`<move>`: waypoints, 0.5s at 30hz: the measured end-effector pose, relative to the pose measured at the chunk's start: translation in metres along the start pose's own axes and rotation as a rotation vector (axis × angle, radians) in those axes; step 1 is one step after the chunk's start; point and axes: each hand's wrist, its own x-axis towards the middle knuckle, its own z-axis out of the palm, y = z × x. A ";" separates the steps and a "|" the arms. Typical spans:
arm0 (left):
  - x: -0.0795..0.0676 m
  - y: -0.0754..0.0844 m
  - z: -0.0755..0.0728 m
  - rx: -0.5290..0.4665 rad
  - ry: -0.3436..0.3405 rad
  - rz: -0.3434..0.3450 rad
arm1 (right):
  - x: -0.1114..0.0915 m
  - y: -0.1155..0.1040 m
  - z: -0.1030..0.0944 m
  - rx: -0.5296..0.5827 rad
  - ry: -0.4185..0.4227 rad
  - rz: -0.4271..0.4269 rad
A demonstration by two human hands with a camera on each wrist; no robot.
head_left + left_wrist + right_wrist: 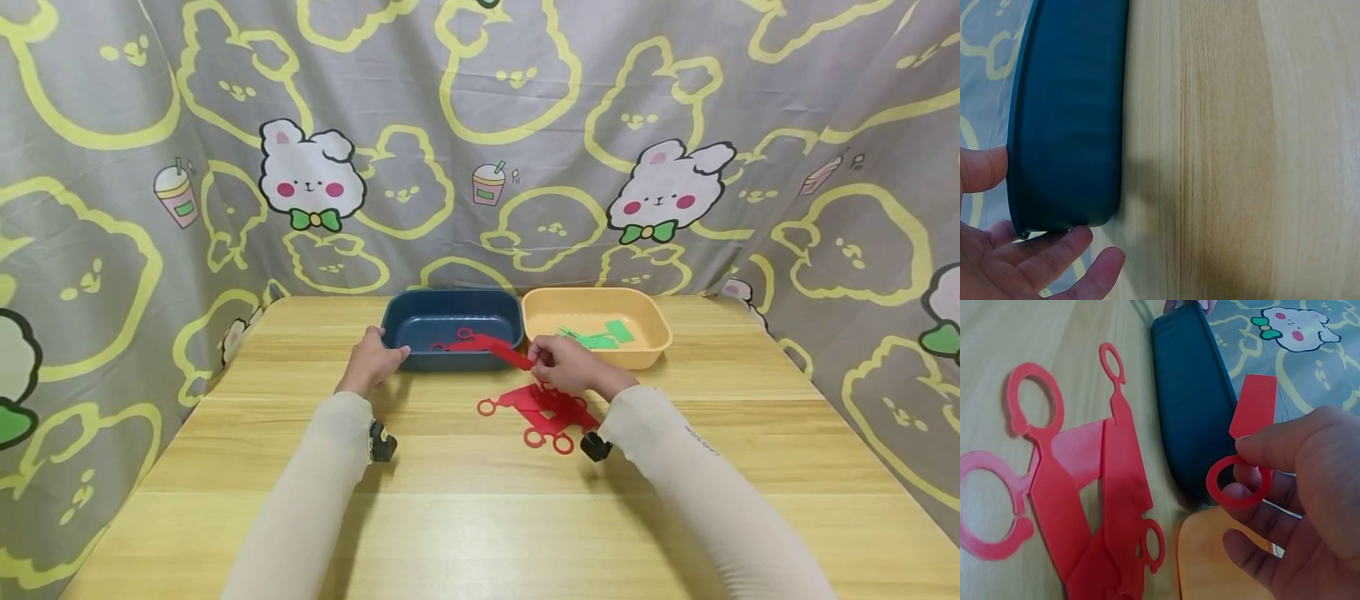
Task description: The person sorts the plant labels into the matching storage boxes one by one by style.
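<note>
My left hand (372,361) holds the left front corner of a dark blue plastic bin (465,361), its thumb on the rim and its other fingers along the outer end wall. Between thumb and fingers my right hand (567,364) pinches a flat red plastic tag (1254,406) by its ring end. The tag's blade points left, across the blue bin's front rim near the right corner. Below that hand lies a pile of red ring-ended tags (536,404), overlapping on the table. Other red tags (453,345) lie inside the blue bin, partly hidden by its front wall.
A yellow-orange bin (645,358) stands against the blue bin's right side, holding several green plastic pieces (600,340). Both bins are at the back of the wooden table (465,533), in front of a patterned grey curtain (420,208).
</note>
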 end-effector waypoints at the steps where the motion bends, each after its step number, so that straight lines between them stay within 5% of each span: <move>1: 0.000 0.000 0.000 0.001 -0.002 0.001 | 0.000 -0.001 0.000 0.001 0.006 0.005; 15: 0.000 -0.001 0.001 0.003 -0.001 -0.002 | 0.007 -0.005 0.000 0.034 0.083 -0.025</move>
